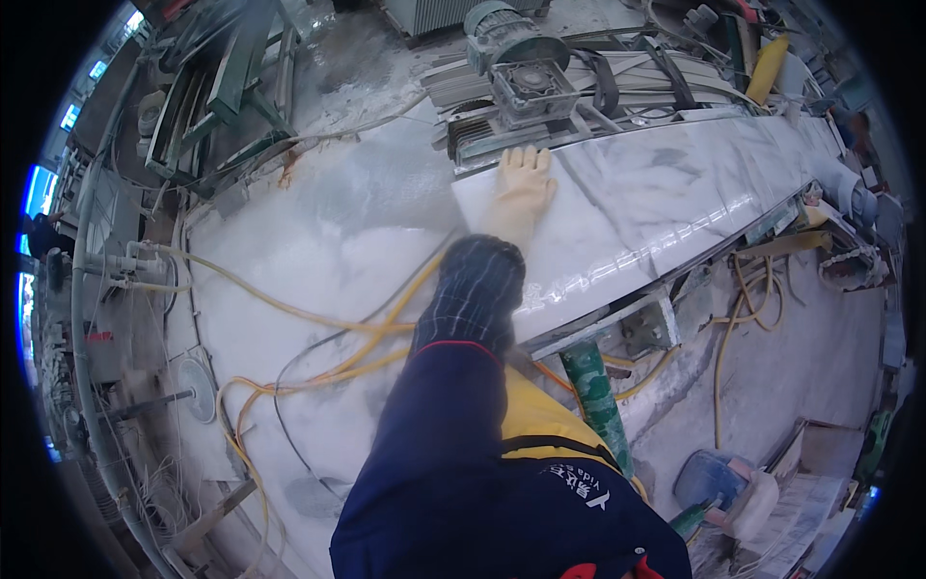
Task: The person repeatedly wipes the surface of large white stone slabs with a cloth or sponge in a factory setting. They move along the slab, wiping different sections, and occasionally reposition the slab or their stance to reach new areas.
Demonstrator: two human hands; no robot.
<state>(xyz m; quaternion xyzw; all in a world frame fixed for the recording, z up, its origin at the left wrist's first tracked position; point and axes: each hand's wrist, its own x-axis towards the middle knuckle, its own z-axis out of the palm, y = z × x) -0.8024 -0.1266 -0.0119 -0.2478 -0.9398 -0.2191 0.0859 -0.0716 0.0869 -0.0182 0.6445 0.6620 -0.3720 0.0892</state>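
My left hand (526, 185), in a cream rubber glove, lies palm down at the left end of a long polished white slab (637, 207) with grey veins. Its fingers stretch toward the slab's far edge, and nothing is in them. A dark checked sleeve cover (473, 294) wraps the forearm above the glove. The slab slants away to the right on a metal frame (651, 323). Just beyond my fingertips sits a dusty electric motor with a gearbox (532, 89). My right hand does not show.
Yellow hoses (357, 333) trail over the dusty white floor at left. Beneath the slab stands a green post (593, 396). At lower right, a blue rounded object (712, 480) lies by a tray (810, 482). Green metal frames (231, 82) stand at far left.
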